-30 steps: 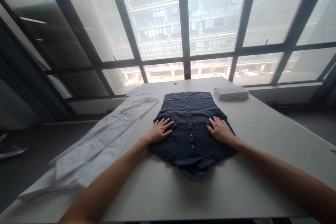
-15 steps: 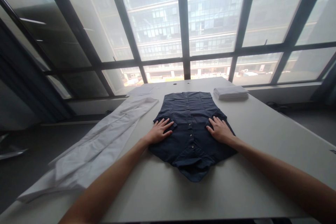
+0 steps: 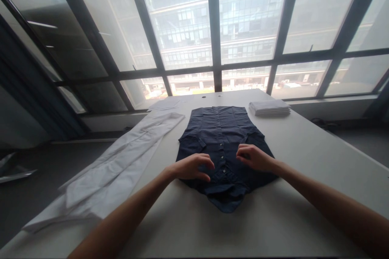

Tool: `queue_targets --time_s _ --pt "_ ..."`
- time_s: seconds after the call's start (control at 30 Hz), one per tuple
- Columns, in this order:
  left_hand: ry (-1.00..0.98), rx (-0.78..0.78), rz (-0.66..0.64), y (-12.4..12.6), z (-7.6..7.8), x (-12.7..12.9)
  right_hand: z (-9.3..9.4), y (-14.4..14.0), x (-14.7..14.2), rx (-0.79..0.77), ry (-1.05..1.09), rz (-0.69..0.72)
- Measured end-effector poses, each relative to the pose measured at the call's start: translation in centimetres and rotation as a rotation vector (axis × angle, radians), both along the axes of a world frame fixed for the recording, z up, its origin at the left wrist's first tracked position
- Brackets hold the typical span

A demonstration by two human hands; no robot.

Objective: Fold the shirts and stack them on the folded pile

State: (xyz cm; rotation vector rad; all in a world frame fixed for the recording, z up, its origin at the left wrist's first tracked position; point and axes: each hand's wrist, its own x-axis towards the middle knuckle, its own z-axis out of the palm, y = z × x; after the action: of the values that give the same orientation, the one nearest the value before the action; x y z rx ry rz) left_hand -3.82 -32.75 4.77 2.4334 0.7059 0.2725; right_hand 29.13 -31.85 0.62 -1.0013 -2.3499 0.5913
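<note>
On the counter (image 3: 188, 218), white garment (image 3: 115, 166) far left; left hand (image 3: 190, 167) and right hand (image 3: 253, 157), flat a second ago, now curl fingers over the navy shirt (image 3: 220, 137) placket, seemingly pinching nothing yet; folded stack (image 3: 269, 107) right.

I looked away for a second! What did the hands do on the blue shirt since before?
Both hands left the shirt's sides and moved inward toward the button strip. The left hand and right hand went from flat with spread fingers to curled, fingertips near the buttons. The dark blue shirt, white garment and folded white stack stayed put.
</note>
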Motion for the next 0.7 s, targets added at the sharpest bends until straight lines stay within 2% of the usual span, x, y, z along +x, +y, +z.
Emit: queue_targets --time_s 0.13,0.33,0.4,0.5,0.7 --pt "0.062 -0.152 -0.027 -0.2 -0.3 0.0 0.8 -0.6 -0.1 -0.322 0.036 0.254" --pt "0.142 -0.329 -0.117 0.3 -0.4 -0.8 2.5 -0.9 0.6 -0.668 -0.099 0.445" --pt "0.166 -0.336 -0.128 0.2 -0.5 -0.8 2.6 -1.2 0.6 -0.699 -0.169 0.471" --pt "0.19 -0.311 -0.115 0.2 -0.8 -0.5 2.3 -1.6 0.3 -0.627 -0.23 0.455" --pt "0.196 -0.303 -0.161 0.2 -0.6 -0.1 1.8 -2.0 -0.4 -0.565 -0.232 0.381"
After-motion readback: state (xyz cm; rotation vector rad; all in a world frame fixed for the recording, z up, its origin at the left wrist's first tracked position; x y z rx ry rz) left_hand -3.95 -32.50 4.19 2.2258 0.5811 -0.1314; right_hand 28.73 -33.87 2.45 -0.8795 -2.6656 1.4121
